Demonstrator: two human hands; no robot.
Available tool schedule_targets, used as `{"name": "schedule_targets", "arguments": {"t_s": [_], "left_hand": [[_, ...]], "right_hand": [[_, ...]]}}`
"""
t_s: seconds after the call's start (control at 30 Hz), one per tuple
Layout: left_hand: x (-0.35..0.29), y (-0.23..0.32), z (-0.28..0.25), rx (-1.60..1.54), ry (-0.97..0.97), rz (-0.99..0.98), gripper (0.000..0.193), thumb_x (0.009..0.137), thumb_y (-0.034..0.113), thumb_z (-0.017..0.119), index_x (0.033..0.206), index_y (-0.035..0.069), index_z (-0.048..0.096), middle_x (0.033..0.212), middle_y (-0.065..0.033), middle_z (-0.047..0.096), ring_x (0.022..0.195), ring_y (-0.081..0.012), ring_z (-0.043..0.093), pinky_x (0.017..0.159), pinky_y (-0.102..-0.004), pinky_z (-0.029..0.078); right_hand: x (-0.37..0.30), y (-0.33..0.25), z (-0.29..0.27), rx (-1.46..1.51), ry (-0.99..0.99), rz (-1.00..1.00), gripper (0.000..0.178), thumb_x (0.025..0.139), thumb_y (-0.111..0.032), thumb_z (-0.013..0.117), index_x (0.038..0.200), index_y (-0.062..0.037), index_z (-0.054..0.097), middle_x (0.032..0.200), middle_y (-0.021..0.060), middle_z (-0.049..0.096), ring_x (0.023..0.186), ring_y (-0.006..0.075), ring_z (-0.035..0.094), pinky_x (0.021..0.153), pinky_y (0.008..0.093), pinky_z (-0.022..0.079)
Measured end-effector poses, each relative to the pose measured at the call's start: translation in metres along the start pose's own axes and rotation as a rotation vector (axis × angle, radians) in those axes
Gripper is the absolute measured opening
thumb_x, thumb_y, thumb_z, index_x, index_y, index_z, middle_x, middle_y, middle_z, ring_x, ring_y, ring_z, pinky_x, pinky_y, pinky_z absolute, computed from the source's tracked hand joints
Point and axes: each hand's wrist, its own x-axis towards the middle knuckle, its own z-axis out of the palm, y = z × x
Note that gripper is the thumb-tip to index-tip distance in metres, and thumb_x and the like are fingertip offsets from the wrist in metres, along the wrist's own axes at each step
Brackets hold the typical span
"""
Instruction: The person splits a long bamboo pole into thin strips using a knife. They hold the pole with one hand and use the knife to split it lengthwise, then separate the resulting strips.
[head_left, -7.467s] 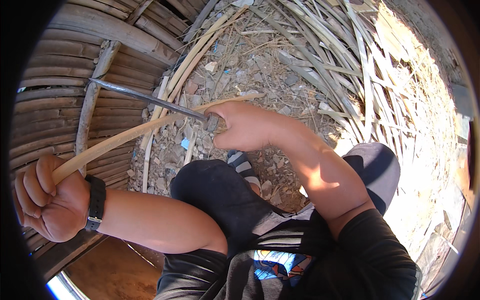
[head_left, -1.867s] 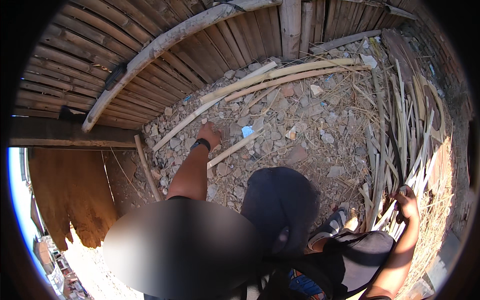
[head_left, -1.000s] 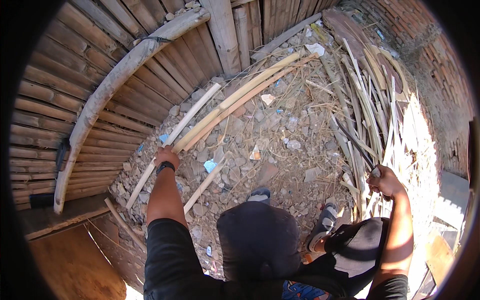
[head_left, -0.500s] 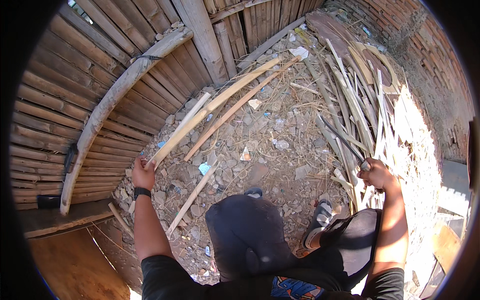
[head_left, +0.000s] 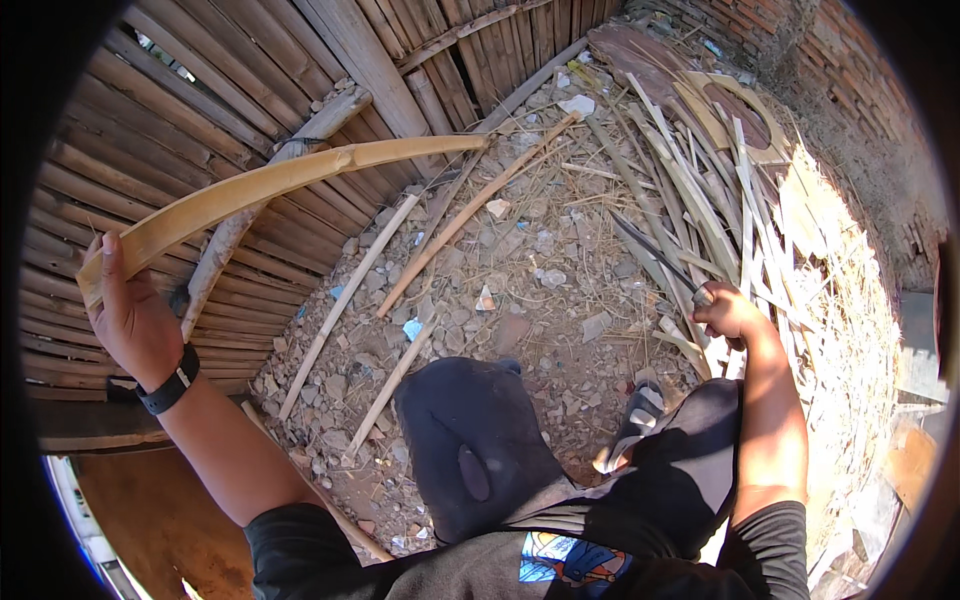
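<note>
My left hand (head_left: 128, 318), with a black band at the wrist, grips one end of a long split bamboo slat (head_left: 270, 185) and holds it up off the ground, its far end reaching toward the bamboo wall (head_left: 150, 130). My right hand (head_left: 728, 312) is closed around the handle of a long dark blade (head_left: 655, 252) that points away over a pile of bamboo strips (head_left: 720, 190). My bent knee in dark trousers (head_left: 470, 440) is between the two arms.
Rubble, stones and scraps cover the ground (head_left: 520, 260). Two thin bamboo slats (head_left: 350, 300) lie across it. A brick wall (head_left: 850, 70) stands at the upper right, and a sandalled foot (head_left: 632, 425) rests near the strips.
My left hand has picked a bamboo slat up from the ground and raised it to the left. My right hand has stayed by the strip pile with the blade.
</note>
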Motion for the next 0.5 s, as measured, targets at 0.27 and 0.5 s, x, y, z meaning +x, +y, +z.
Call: {"name": "schedule_targets", "arguments": {"t_s": [0.27, 0.5], "left_hand": [[-0.014, 0.012, 0.116, -0.479, -0.082, -0.073, 0.041, 0.098, 0.048, 0.056, 0.104, 0.007, 0.058, 0.081, -0.0029, 0.055, 0.078, -0.0187, 0.054, 0.081, -0.0382, 0.045], [0.003, 0.095, 0.112, -0.734, -0.448, -0.026, 0.031, 0.078, 0.037, 0.065, 0.077, 0.011, 0.048, 0.066, 0.0017, 0.036, 0.062, -0.0131, 0.037, 0.068, -0.0314, 0.033]], "right_hand": [[0.008, 0.032, 0.006, -0.030, -0.015, -0.052, 0.079, 0.079, -0.025, 0.076, 0.147, -0.0038, 0.042, 0.084, 0.0135, 0.072, 0.068, 0.0168, 0.068, 0.067, 0.0348, 0.055], [-0.008, 0.038, 0.000, 0.129, 0.001, -0.019, 0.073, 0.078, -0.015, 0.075, 0.143, -0.0002, 0.046, 0.085, 0.0136, 0.069, 0.070, 0.0181, 0.064, 0.068, 0.0363, 0.051]]}}
